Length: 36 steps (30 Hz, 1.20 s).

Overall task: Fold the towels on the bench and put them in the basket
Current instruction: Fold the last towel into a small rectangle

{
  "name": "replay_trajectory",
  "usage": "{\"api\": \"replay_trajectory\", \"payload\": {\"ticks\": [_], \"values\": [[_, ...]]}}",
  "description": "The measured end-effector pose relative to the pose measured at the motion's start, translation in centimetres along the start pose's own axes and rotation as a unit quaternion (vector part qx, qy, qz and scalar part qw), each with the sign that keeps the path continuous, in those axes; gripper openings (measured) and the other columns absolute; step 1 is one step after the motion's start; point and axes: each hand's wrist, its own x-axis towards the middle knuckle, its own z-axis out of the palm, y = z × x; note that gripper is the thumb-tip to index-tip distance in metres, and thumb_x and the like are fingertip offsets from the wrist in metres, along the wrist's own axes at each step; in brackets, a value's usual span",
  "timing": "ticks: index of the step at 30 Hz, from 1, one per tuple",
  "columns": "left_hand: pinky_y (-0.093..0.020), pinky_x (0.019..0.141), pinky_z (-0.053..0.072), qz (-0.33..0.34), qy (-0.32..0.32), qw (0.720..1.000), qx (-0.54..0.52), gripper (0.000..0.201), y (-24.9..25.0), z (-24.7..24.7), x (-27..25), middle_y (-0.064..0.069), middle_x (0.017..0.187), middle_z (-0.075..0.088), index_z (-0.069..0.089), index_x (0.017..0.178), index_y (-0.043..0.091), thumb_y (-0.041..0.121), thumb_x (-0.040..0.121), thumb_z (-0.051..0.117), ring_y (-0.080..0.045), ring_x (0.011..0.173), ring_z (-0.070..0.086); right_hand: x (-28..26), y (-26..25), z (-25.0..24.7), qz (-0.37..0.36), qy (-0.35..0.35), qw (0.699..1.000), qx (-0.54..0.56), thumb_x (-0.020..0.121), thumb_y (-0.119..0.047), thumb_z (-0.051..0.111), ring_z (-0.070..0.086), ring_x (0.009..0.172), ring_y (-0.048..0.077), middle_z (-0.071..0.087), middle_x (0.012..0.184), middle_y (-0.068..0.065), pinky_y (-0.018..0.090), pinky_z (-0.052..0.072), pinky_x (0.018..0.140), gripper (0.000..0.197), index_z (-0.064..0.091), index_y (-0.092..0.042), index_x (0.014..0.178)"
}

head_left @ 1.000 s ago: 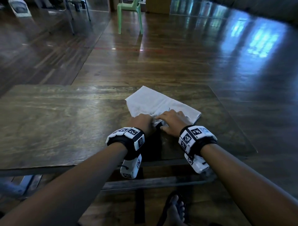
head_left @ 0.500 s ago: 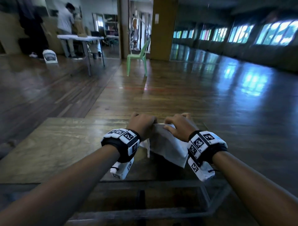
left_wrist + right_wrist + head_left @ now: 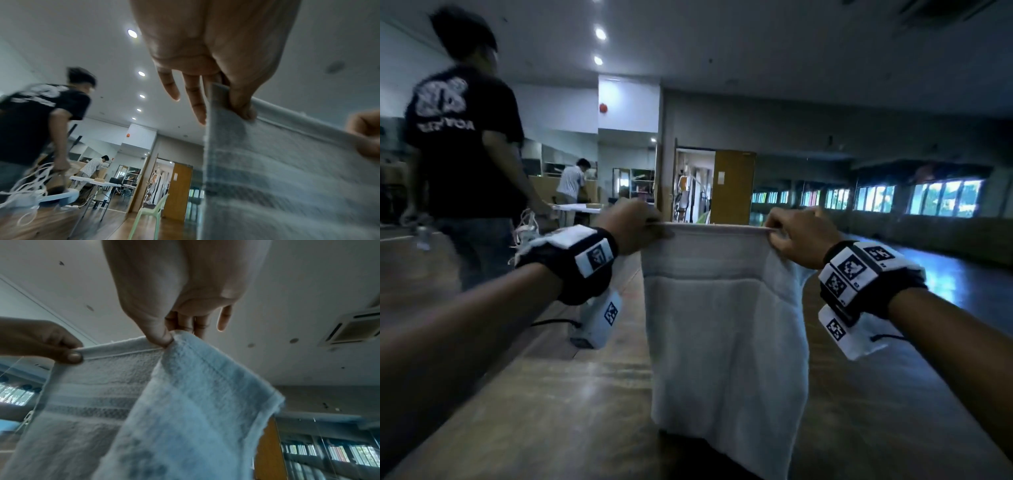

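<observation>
With the left hand and right hand each pinching the white towel's top hem, keep that edge taut and level — the right corner droops — before folding.

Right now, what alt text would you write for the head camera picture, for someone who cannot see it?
Two hands hold a white towel up by its top edge, the left hand and right hand each pinching one end so it hangs down. Behind, a person in a black T-shirt stands in a dim hall.
</observation>
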Motion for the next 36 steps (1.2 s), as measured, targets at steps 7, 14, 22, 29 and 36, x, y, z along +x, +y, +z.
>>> {"api": "replay_trajectory", "payload": {"ticks": [7,14,22,29,36], "values": [[-0.033,0.067,0.052,-0.023,0.125,0.991,-0.042,0.031,-0.1,-9.1,-1.5,-0.007,0.071,0.066,0.074,0.086,0.011,0.040,0.081,0.066,-0.023,0.067,0.060,-0.3,0.3,-6.7,0.015,0.042,0.999,0.010,0.090,-0.034,0.053,0.049,0.081,0.014,0.057,0.083,-0.007,0.039,0.030,0.097,0.005,0.052,-0.030,0.088],[-0.031,0.064,0.044,-0.039,0.164,0.985,-0.031,0.028,1.2,-14.4,-4.3,-0.014,0.073,0.064,0.072,0.086,0.006,0.032,0.085,0.064,-0.026,0.067,0.054,-2.0,1.2,-11.5,0.047,0.064,0.994,0.074,0.084,-0.033,0.063,0.056,0.081,0.017,0.057,0.069,-0.017,0.047,0.037,0.097,0.017,0.054,-0.033,0.070],[-0.020,0.053,0.037,-0.044,0.190,0.981,-0.014,0.023,2.8,-20.4,-5.6,-0.017,0.089,0.062,0.066,0.103,-0.001,0.016,0.091,0.056,-0.021,0.066,0.048,-2.0,0.3,-16.8,0.020,0.122,0.980,0.157,0.082,-0.027,0.068,0.063,0.088,0.024,0.067,0.082,-0.008,0.052,0.044,0.092,0.013,0.059,-0.033,0.074],[-0.022,0.058,0.036,-0.064,0.203,0.977,-0.026,0.019,1.1,-23.1,-4.5,-0.008,0.080,0.060,0.066,0.093,0.009,0.027,0.089,0.059,-0.017,0.061,0.049,-0.7,-1.1,-19.2,0.015,0.140,0.980,0.142,0.083,-0.029,0.066,0.062,0.089,0.022,0.060,0.080,-0.017,0.059,0.039,0.097,0.018,0.056,-0.038,0.071],[-0.025,0.058,0.042,-0.083,0.123,0.988,-0.045,0.016,-2.7,-16.6,-3.0,-0.011,0.084,0.060,0.064,0.094,0.002,0.016,0.090,0.058,-0.021,0.065,0.051,1.2,-0.4,-12.5,0.041,0.096,0.984,0.142,0.081,-0.026,0.068,0.061,0.081,0.019,0.066,0.080,-0.010,0.049,0.047,0.090,0.020,0.057,-0.037,0.068]]}}
